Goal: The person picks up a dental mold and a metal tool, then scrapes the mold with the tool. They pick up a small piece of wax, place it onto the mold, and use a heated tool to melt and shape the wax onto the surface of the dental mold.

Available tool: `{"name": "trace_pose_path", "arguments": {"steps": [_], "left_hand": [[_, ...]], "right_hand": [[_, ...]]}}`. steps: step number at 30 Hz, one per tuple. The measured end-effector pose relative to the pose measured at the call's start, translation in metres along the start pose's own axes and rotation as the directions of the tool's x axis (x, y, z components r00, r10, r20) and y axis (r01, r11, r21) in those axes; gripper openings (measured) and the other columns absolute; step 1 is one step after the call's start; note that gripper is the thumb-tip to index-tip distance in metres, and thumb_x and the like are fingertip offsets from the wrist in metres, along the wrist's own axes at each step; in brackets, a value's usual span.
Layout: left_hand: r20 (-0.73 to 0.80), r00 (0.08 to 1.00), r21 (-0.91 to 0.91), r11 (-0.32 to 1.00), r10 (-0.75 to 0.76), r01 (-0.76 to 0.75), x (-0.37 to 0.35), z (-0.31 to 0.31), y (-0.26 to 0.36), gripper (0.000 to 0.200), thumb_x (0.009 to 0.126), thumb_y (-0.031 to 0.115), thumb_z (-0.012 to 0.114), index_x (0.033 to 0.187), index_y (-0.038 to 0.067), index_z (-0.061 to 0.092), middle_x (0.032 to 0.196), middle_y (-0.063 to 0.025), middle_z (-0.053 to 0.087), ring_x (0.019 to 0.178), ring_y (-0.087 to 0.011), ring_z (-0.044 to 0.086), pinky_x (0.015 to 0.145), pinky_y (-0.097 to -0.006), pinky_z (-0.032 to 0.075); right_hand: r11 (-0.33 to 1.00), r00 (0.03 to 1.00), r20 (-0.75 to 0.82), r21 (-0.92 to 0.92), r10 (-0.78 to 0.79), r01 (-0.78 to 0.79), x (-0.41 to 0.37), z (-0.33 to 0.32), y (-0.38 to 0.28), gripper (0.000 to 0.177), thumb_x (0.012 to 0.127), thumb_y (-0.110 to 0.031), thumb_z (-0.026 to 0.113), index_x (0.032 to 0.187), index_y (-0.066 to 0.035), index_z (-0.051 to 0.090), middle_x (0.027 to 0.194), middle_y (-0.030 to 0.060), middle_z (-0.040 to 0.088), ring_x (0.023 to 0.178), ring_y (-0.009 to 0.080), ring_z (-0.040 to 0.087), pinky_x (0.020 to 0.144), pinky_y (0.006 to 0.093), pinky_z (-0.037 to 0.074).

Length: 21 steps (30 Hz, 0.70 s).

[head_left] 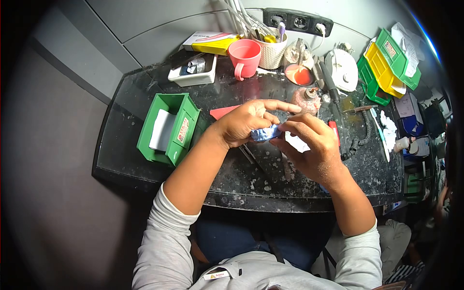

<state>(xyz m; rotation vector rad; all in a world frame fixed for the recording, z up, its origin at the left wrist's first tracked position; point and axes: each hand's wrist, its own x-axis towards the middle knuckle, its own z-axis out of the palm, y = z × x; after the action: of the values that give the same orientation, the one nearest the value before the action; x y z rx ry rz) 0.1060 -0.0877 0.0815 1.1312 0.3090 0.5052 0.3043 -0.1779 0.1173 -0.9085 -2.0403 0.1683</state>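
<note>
Above the middle of the black worktop point(222, 179), a small blue piece point(265, 133) with a bumpy surface is held between both hands. My left hand point(244, 123) grips its left side, with the index finger stretched out to the right. At the right end, the fingertips of my right hand point(311, 145) pinch the piece. Something white shows below the right fingers. Under my left hand, part of a red flat item point(223, 111) is visible, and a thin metal tool point(249, 154) lies beneath the hands.
A green bin point(186, 128) stands at left. Behind are a white tray point(193, 77), pink mug point(245, 55), woven cup point(271, 54) and glass jar point(307, 99). A handpiece cord point(355, 145) runs at right, near stacked bins point(386, 63). Another person's legs show lower right.
</note>
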Motion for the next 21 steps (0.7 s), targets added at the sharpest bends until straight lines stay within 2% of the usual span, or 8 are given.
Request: {"name": "trace_pose_path", "arguments": {"steps": [11, 13, 16, 21], "left_hand": [[-0.014, 1.000, 0.032, 0.999, 0.000, 0.001, 0.001, -0.001, -0.002, 0.067, 0.085, 0.004, 0.056, 0.148, -0.009, 0.039, 0.107, -0.0190, 0.073, 0.089, -0.0187, 0.073, 0.084, -0.0310, 0.059], [-0.056, 0.998, 0.007, 1.000, 0.008, -0.008, 0.000, 0.004, 0.000, 0.061, 0.079, -0.003, 0.053, 0.139, -0.006, 0.053, 0.090, -0.0110, 0.072, 0.079, -0.0104, 0.068, 0.073, -0.0249, 0.056], [-0.113, 0.994, 0.003, 1.000, -0.012, 0.012, -0.001, 0.015, 0.006, 0.058, 0.079, -0.003, 0.052, 0.137, -0.009, 0.054, 0.090, -0.0101, 0.072, 0.079, -0.0101, 0.068, 0.074, -0.0241, 0.056], [-0.095, 0.995, 0.001, 1.000, -0.025, 0.025, -0.001, 0.007, 0.002, 0.055, 0.078, -0.006, 0.051, 0.133, -0.012, 0.056, 0.091, -0.0097, 0.072, 0.080, -0.0099, 0.068, 0.073, -0.0233, 0.055]], "right_hand": [[1.000, 1.000, 0.022, 0.005, 0.011, -0.011, -0.001, 0.000, 0.004, 0.031, 0.072, -0.005, 0.086, 0.098, -0.005, 0.070, 0.092, 0.0113, 0.068, 0.082, 0.0292, 0.069, 0.070, 0.0391, 0.056], [1.000, 1.000, 0.014, 0.012, -0.006, 0.006, 0.000, 0.000, 0.004, 0.031, 0.072, -0.006, 0.086, 0.098, -0.005, 0.070, 0.092, 0.0112, 0.068, 0.082, 0.0292, 0.069, 0.070, 0.0392, 0.055], [1.000, 1.000, 0.004, 0.023, -0.015, 0.014, 0.001, -0.001, 0.002, 0.032, 0.072, -0.006, 0.086, 0.099, -0.005, 0.070, 0.091, 0.0108, 0.067, 0.080, 0.0292, 0.068, 0.069, 0.0391, 0.055], [1.000, 1.000, 0.010, 0.013, -0.023, 0.023, -0.001, 0.001, 0.004, 0.032, 0.072, -0.006, 0.087, 0.098, -0.005, 0.069, 0.088, 0.0103, 0.066, 0.077, 0.0287, 0.067, 0.067, 0.0389, 0.054]]}}
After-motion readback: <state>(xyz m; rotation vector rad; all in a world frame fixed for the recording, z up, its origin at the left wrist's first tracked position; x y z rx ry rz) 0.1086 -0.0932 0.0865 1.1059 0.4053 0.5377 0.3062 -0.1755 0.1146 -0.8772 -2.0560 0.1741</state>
